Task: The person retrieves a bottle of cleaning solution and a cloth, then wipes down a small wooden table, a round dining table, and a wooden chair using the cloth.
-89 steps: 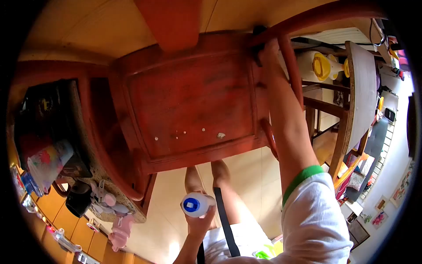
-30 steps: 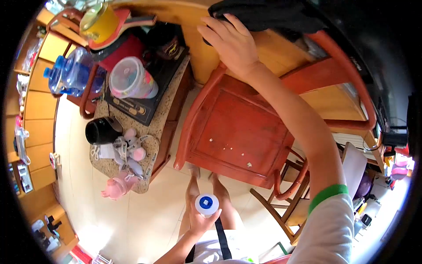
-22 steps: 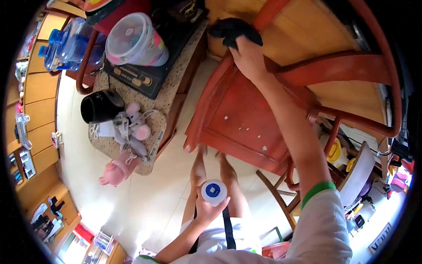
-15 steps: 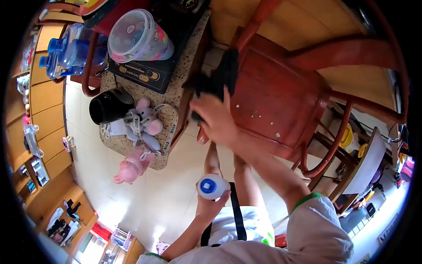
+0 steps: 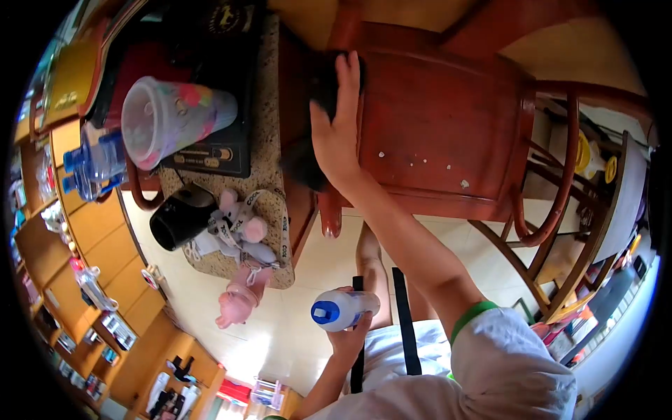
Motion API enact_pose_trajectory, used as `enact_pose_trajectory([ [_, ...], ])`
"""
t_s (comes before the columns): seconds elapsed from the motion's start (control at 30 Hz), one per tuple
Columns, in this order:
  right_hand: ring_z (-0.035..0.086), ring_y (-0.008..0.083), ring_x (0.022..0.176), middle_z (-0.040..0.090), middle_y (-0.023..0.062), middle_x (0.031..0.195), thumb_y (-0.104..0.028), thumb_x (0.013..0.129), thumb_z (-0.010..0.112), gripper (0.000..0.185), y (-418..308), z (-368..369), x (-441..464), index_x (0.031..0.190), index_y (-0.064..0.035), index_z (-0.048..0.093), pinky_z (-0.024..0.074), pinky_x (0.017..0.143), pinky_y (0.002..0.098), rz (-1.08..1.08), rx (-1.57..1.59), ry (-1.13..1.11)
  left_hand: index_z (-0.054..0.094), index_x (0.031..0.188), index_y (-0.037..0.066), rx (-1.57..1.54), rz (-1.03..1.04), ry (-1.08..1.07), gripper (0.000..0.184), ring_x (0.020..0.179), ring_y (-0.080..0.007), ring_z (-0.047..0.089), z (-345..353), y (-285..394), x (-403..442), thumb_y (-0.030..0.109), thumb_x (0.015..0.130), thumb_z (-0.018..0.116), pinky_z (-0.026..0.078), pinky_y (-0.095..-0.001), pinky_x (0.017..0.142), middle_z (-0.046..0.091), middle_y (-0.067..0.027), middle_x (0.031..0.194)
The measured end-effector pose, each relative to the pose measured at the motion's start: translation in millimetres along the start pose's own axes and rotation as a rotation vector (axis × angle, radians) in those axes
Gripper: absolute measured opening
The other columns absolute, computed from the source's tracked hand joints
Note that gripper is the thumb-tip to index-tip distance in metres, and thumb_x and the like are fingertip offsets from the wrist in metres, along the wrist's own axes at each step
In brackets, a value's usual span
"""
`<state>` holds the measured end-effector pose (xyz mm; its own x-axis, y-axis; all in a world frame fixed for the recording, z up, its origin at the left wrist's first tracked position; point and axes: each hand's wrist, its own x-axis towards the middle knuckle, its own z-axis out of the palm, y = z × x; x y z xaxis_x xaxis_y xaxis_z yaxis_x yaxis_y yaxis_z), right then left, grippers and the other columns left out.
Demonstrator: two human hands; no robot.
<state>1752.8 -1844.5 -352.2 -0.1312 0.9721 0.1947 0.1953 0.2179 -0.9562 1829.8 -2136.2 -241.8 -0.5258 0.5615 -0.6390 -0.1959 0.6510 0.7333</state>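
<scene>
My left hand (image 5: 348, 337) is wrapped round a white bottle with a blue cap (image 5: 339, 309), tilted with the cap pointing left. My right arm reaches up to a reddish-brown wooden chair (image 5: 434, 105). At the left edge of its seat, my right hand (image 5: 337, 140) grips a black cloth (image 5: 305, 166), which bunches out on both sides of the palm. The fingers point away and the thumb stands apart; part of the cloth is hidden beneath them. Several pale crumbs (image 5: 425, 162) lie scattered over the front part of the seat.
Left of the chair, a speckled stone tabletop (image 5: 269, 91) bears a clear plastic tub (image 5: 175, 119), a black container (image 5: 178, 218) and a plush toy (image 5: 241, 220). A pink bottle (image 5: 240, 299) is at its near edge. Blue water jugs (image 5: 94, 164) stand further left.
My right hand and the black cloth have shifted to the seat's left edge, fingers now stretched further away. The bottle in my left hand has tipped over to the left. The whole view has turned.
</scene>
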Motion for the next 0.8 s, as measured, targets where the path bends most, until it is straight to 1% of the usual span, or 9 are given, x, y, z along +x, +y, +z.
enact_pose_trajectory([
  [0.07, 0.028, 0.0329, 0.139, 0.024, 0.0150, 0.154, -0.001, 0.091, 0.051, 0.063, 14, 6, 8, 0.148, -0.0119, 0.025, 0.0236, 0.112, 0.0393, 0.391, 0.530, 0.084, 0.046, 0.121, 0.004, 0.008, -0.013, -0.011, 0.057, 0.108, -0.0205, 0.054, -1, 3, 6, -0.001, 0.071, 0.073, 0.048, -0.0348, 0.090, 0.051, -0.0091, 0.120],
  [0.1, 0.046, 0.0292, 0.123, 0.043, 0.0174, 0.139, -0.006, 0.096, 0.044, 0.050, -5, -8, 16, 0.144, -0.0071, 0.034, 0.0349, 0.103, 0.0358, 0.713, 0.623, 0.120, 0.046, 0.121, 0.004, -0.012, -0.034, -0.014, 0.057, 0.109, -0.0209, 0.054, 0, 4, 7, -0.001, 0.071, 0.073, 0.049, -0.0352, 0.091, 0.051, -0.0091, 0.120],
  [0.23, 0.052, 0.0195, 0.112, 0.052, 0.0120, 0.129, -0.012, 0.096, 0.044, 0.047, 119, 17, 1, 0.142, -0.0084, 0.036, 0.0410, 0.093, 0.0269, 0.685, 0.536, 0.134, 0.046, 0.121, 0.004, -0.005, -0.055, -0.031, 0.057, 0.109, -0.0211, 0.055, -1, -2, 7, 0.000, 0.072, 0.074, 0.048, -0.0348, 0.091, 0.053, -0.0094, 0.118],
  [0.27, 0.052, 0.0202, 0.111, 0.052, 0.0120, 0.129, -0.011, 0.096, 0.043, 0.043, 132, 8, 8, 0.138, -0.0066, 0.040, 0.0411, 0.094, 0.0272, 0.585, 0.389, -0.094, 0.046, 0.121, 0.004, -0.020, -0.033, -0.002, 0.056, 0.107, -0.0210, 0.055, 0, -1, 8, 0.001, 0.072, 0.075, 0.048, -0.0342, 0.090, 0.054, -0.0095, 0.117],
  [0.33, 0.053, 0.0209, 0.111, 0.053, 0.0120, 0.129, -0.010, 0.097, 0.042, 0.038, 138, 0, 15, 0.135, -0.0048, 0.044, 0.0411, 0.094, 0.0275, 0.488, 0.241, -0.314, 0.047, 0.120, 0.004, 0.101, 0.048, -0.018, 0.055, 0.106, -0.0212, 0.056, -5, -4, 11, 0.002, 0.072, 0.075, 0.047, -0.0337, 0.089, 0.054, -0.0095, 0.117],
  [0.5, 0.053, 0.0262, 0.112, 0.059, 0.0130, 0.120, -0.003, 0.090, 0.054, 0.019, 109, -28, 66, 0.106, -0.0020, 0.063, 0.0426, 0.100, 0.0353, -0.315, -0.558, -0.286, 0.047, 0.119, 0.004, 0.071, 0.059, -0.032, 0.054, 0.105, -0.0209, 0.056, -6, 1, 18, 0.003, 0.072, 0.075, 0.047, -0.0337, 0.088, 0.053, -0.0092, 0.117],
  [0.53, 0.053, 0.0262, 0.112, 0.059, 0.0130, 0.120, -0.003, 0.090, 0.054, 0.019, 109, -27, 79, 0.106, -0.0020, 0.063, 0.0426, 0.100, 0.0353, -0.313, -0.556, -0.289, 0.048, 0.118, 0.004, 0.078, 0.072, -0.031, 0.053, 0.104, -0.0206, 0.056, -7, 0, 18, 0.003, 0.072, 0.075, 0.048, -0.0335, 0.088, 0.053, -0.0090, 0.117],
  [0.6, 0.047, 0.0253, 0.125, 0.055, 0.0136, 0.130, -0.001, 0.087, 0.055, 0.030, 124, -21, 107, 0.116, -0.0030, 0.061, 0.0380, 0.109, 0.0343, -0.851, -0.553, -0.393, 0.047, 0.119, 0.004, 0.114, 0.084, -0.042, 0.054, 0.104, -0.0207, 0.056, -8, -2, 19, 0.003, 0.072, 0.074, 0.047, -0.0338, 0.088, 0.053, -0.0091, 0.116],
  [0.8, 0.037, 0.0263, 0.135, 0.044, 0.0107, 0.143, 0.003, 0.086, 0.052, 0.046, 181, -11, 101, 0.130, -0.0078, 0.053, 0.0263, 0.117, 0.0366, -0.491, -0.792, -0.631, 0.046, 0.120, 0.004, 0.034, 0.034, -0.007, 0.057, 0.105, -0.0211, 0.055, 6, -6, 26, 0.001, 0.071, 0.074, 0.046, -0.0345, 0.091, 0.053, -0.0098, 0.116],
])
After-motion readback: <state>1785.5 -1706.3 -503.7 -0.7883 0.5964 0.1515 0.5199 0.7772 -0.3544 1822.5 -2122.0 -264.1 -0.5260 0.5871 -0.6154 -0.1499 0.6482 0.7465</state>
